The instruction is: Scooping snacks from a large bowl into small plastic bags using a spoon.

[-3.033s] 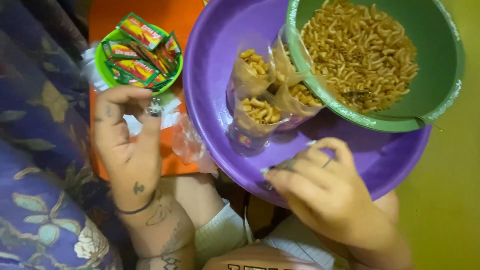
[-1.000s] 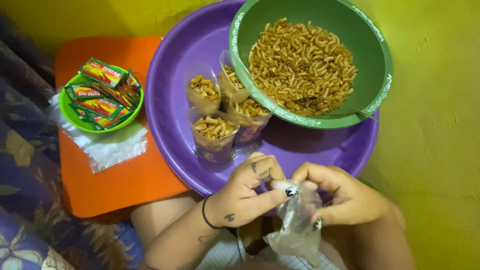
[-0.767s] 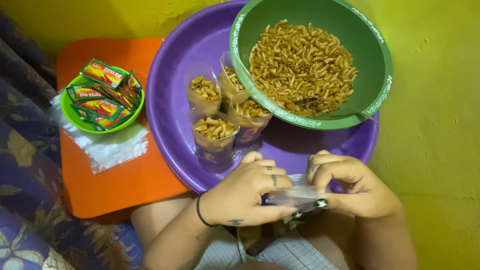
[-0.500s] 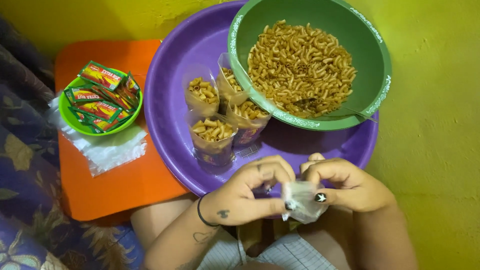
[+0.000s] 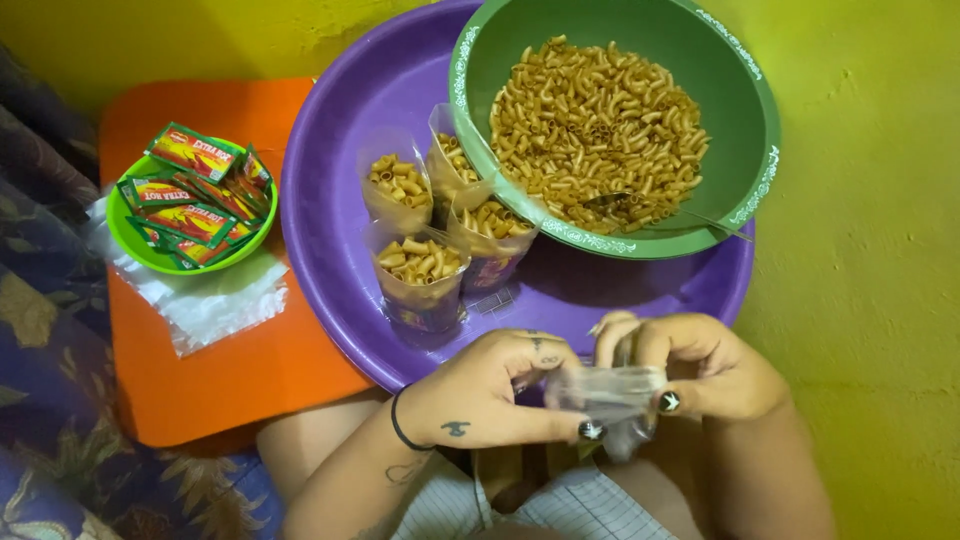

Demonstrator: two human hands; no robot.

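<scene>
Seen from above, a seated person's two bare hands meet low in the frame, over the lap and just at the near rim of a wide round purple plastic tray [image 5: 330,250]. Between them is a small clear plastic bag [image 5: 605,398], thin and crumpled. The left hand [image 5: 490,390] has its fingers curled closed, thumb and forefinger pinching the bag's left edge; the right hand [image 5: 700,365] is likewise closed, pinching the right edge — the film is stretched flat between the two. The bag looks nearly weightless, limp and somewhat slippery, likely to cling to itself, so the top edges, where the fingers already grip, seem the sensible place to hold it. On the tray stand four filled clear bags of short golden macaroni pieces [image 5: 420,270], upright and touching one another (their mouths open). Beside them, resting on the tray's far right part, is a large green plastic bowl [image 5: 760,120] heaped with the same pasta, a metal utensil half buried in it. To the left, an orange board [image 5: 220,370] carries a small lime-green bowl of red-and-green sachets [image 5: 190,195] and a stack of empty clear bags [image 5: 210,300]. The standing bags sit close ahead of the hands — easily toppled.
</scene>
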